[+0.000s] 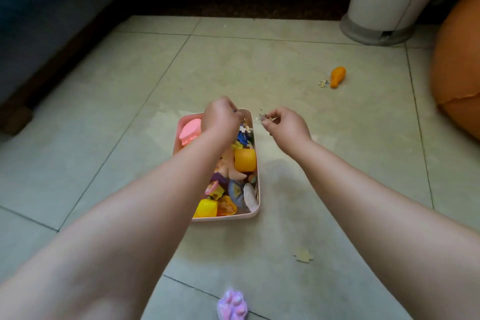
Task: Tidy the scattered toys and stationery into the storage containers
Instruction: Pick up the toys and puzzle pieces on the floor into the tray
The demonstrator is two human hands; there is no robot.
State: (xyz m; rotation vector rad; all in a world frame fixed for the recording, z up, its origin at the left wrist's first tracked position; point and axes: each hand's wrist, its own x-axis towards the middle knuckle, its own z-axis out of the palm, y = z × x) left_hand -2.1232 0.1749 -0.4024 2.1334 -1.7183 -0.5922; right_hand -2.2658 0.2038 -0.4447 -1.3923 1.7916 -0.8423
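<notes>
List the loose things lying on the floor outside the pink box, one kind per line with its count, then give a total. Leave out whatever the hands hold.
Orange bowling-pin toy: 1
Puzzle pieces, one beside the pin and one near the right forearm: 2
Pink and purple paw-shaped toy: 1
Total: 4

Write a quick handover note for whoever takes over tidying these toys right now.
Left hand: over the pink rectangular plastic bin, fingers closed on something small, unclear what.
Right hand: just right of the bin, pinching small pale puzzle pieces.
Done: bin already holds many toys.
Left on the tiled floor: orange plastic bowling pin with a puzzle piece beside it, beige puzzle piece, pink-purple paw-shaped toy.
</notes>
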